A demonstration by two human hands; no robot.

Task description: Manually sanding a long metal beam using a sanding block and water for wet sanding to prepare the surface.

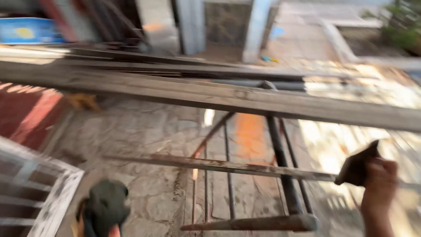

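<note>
Here, the right hand comes up at the lower right edge of the view, fingers curled tight around a dark, flat, wedge-shaped piece that juts up and to the left from the fist; the picture is blurred, so I cannot tell what the piece is made of. Its lower tip sits right at the end of a thin, rusty metal bar that runs leftward across the frame, though whether the 2 touch I cannot tell. At the bottom left, a dark green rounded shape covers what may be the left hand; it is too smeared to tell whether that hand is spread or closed. Just beside it on the left stands a white, flaking metal frame. Above the bar, a long grey wooden plank crosses the whole view, slanting down to the right, resting over a black metal stand with upright rods. Below all this lies a cracked stone floor with an orange stain.
</note>
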